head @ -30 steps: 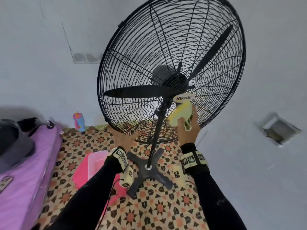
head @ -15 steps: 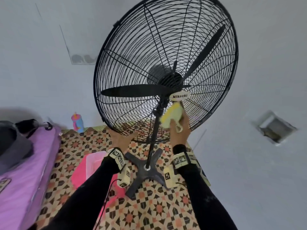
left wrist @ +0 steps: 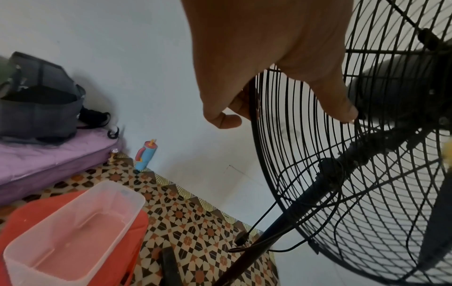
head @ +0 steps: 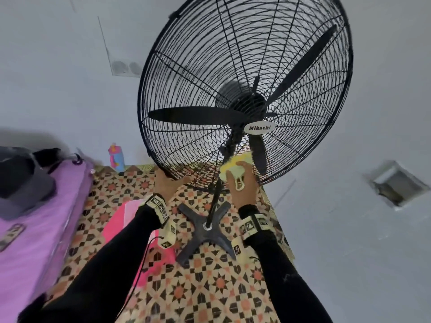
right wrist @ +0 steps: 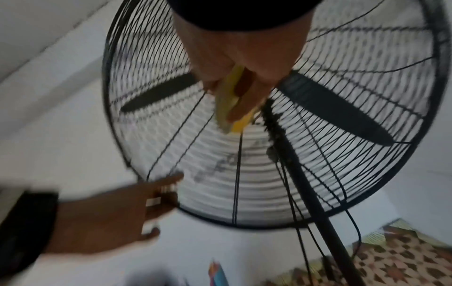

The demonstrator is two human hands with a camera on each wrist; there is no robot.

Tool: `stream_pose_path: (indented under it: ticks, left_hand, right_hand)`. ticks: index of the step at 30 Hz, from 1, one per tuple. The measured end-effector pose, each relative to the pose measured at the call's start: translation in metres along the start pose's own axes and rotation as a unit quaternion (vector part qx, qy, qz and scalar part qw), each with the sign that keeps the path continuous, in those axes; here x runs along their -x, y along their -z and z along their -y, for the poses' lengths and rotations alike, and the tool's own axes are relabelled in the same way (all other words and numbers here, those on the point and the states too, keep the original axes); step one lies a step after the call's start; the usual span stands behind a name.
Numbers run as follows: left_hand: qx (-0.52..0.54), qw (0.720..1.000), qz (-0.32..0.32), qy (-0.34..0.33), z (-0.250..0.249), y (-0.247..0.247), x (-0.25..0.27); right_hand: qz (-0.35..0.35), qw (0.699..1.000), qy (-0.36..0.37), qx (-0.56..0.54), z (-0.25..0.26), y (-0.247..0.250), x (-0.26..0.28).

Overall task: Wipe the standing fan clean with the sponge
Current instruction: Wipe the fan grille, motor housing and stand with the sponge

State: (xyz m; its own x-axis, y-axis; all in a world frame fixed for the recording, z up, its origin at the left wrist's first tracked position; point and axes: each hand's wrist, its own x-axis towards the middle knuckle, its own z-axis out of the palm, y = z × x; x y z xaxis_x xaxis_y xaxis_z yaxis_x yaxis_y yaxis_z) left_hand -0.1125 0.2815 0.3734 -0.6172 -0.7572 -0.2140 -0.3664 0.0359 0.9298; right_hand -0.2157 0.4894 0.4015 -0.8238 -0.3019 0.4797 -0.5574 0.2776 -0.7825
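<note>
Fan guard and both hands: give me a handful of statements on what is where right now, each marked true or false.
1. The right hand presses a yellow sponge to the lower part of the fan guard. True.
2. The left hand grips the fan's pole. False: it holds the guard's lower rim.
3. The fan's cross-shaped base stands on the patterned floor. True.
4. The clear tub sits on the purple mattress. False: it rests on an orange-red container on the floor.
5. The badge on the guard is blank. False: it reads Mikachi.
</note>
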Motion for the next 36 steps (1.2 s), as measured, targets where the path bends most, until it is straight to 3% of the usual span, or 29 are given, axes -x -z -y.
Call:
stream_pose_path:
  ticks: [2, 5, 8, 10, 13, 15, 18, 20, 22, 24, 28, 29, 34, 36]
  left_hand:
    - [-0.013, 1.0, 0.018, 0.001, 0.003, 0.004, -0.005]
    - [-0.014, 0.999, 0.034, 0.003, 0.005, 0.004, -0.01]
    - [-0.013, 0.999, 0.035, 0.019, 0.004, 0.007, -0.015]
    - [-0.021, 0.998, 0.064, 0.019, 0.009, 0.012, -0.029]
    - [-0.036, 0.994, 0.102, 0.013, 0.017, 0.02, -0.05]
    - [-0.041, 0.991, 0.128, -0.009, 0.021, 0.023, -0.059]
    - [-0.012, 0.981, 0.194, -0.01, 0.016, 0.03, -0.054]
    - [0.018, 0.974, 0.224, -0.02, -0.001, 0.038, -0.039]
    - [0.033, 0.973, 0.23, -0.019, 0.005, 0.036, -0.048]
    - [0.029, 0.973, 0.229, -0.016, 0.022, 0.029, -0.07]
    - [0.022, 0.975, 0.218, -0.049, 0.033, 0.024, -0.078]
    - [0.028, 0.975, 0.215, -0.051, 0.039, 0.02, -0.082]
    - [0.007, 0.974, 0.213, -0.072, 0.038, 0.018, -0.083]
    - [0.025, 0.974, 0.214, -0.075, 0.036, 0.018, -0.079]
  right_hand:
    - [0.078, 0.993, -0.085, -0.035, 0.006, 0.01, -0.006]
    - [0.208, 0.949, -0.205, -0.121, 0.014, 0.03, -0.015]
    - [0.193, 0.913, -0.283, -0.22, 0.017, 0.035, -0.029]
    - [0.175, 0.913, -0.3, -0.212, 0.016, 0.034, -0.036]
    - [0.135, 0.952, -0.267, -0.056, 0.026, 0.043, -0.045]
    - [0.062, 0.967, -0.246, 0.031, 0.042, 0.046, -0.046]
    - [-0.095, 0.966, -0.191, 0.148, 0.058, 0.012, -0.027]
    - [-0.087, 0.962, -0.158, 0.205, 0.049, -0.03, -0.001]
    - [-0.002, 0.96, -0.165, 0.226, 0.029, -0.065, 0.031]
    - [0.021, 0.96, -0.176, 0.217, 0.022, -0.074, 0.052]
    - [-0.174, 0.95, -0.175, 0.194, 0.026, -0.06, 0.033]
    - [-0.19, 0.947, -0.17, 0.196, 0.027, -0.061, 0.029]
    - [0.025, 0.952, -0.166, 0.255, 0.016, -0.087, 0.053]
    - [-0.027, 0.949, -0.186, 0.255, 0.021, -0.075, 0.042]
